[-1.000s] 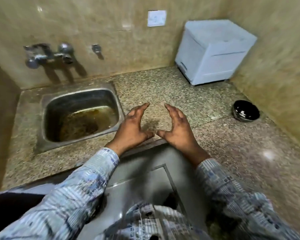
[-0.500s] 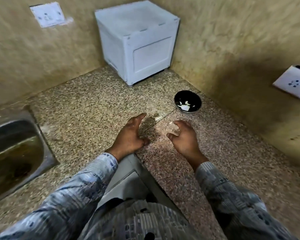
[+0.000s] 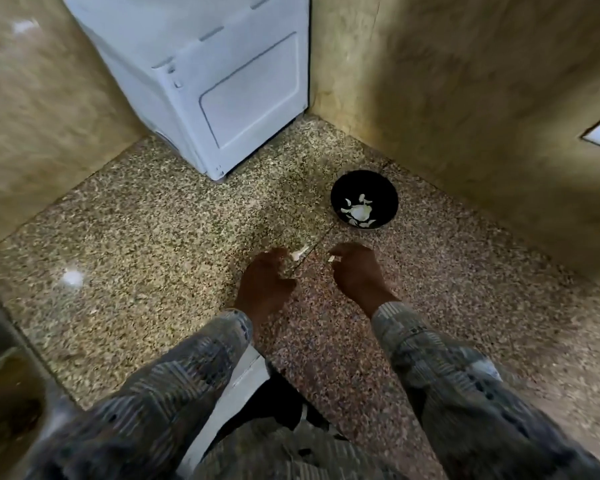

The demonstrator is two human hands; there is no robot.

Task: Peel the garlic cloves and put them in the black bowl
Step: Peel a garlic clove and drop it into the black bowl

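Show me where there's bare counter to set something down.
Free: the wide counter stretch left of the left hand, between white box and sink; also right of the right hand, toward the wall. Crowded: between hands and black bowl, where garlic bits lie.

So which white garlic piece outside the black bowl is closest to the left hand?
The longer white sliver on the speckled stone counter, just past the left hand; the smaller white bit lies at the right hand.

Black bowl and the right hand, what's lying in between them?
Nothing. In the head view, only bare speckled counter lies between the black bowl and the right hand.
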